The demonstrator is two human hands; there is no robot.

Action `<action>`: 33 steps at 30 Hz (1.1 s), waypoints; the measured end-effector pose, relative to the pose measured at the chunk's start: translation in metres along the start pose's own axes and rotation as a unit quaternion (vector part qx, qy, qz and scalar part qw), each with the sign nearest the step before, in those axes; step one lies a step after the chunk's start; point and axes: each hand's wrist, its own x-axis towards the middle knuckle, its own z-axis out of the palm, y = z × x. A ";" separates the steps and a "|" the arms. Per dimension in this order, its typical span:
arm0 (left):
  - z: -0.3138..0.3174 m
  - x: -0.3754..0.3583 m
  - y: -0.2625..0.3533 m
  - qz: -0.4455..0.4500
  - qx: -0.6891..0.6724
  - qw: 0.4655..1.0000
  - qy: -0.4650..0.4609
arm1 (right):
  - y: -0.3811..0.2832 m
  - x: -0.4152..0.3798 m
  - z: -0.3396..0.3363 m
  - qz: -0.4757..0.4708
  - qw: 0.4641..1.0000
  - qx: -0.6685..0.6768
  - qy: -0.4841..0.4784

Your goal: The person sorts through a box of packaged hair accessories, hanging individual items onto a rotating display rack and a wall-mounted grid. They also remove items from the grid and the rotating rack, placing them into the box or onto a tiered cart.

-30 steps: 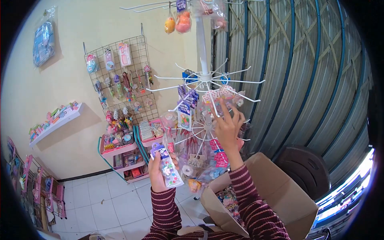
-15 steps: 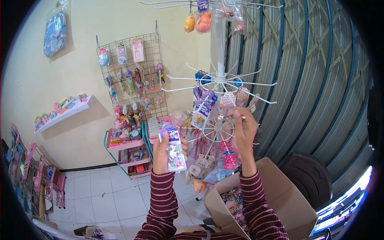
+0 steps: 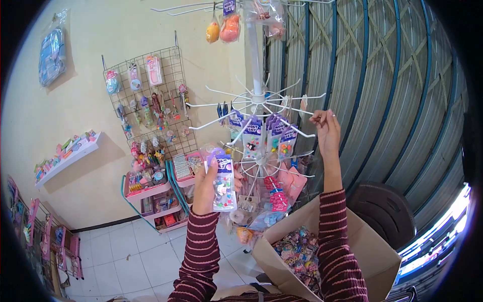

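My left hand point(image 3: 205, 189) is closed around a small stack of clear packets point(image 3: 223, 187) with purple header cards. Colourful beads or charms show through the plastic. Raised at the right, my right hand point(image 3: 327, 132) has its fingers pinched on the outer end of a white prong point(image 3: 297, 109) of the rotating display rack point(image 3: 258, 100). Similar purple-topped packets point(image 3: 252, 136) hang from the front prongs of the same tier, between my hands.
An open cardboard box point(image 3: 365, 246) full of small packaged items stands below my right arm. Behind are a pink trolley point(image 3: 151, 194), a wire grid panel point(image 3: 151, 95) with hanging goods and a wall shelf point(image 3: 70, 158). A folding metal shutter point(image 3: 372, 90) and dark chair point(image 3: 380, 214) stand right.
The rack's middle tier has turned, bringing more purple-topped packets to the front. My right hand has moved up and right onto a prong. My left hand still holds its packets.
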 end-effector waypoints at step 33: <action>-0.030 0.100 -0.075 0.140 0.513 0.843 0.076 | -0.092 -0.101 -0.065 0.197 0.961 -0.184 -0.061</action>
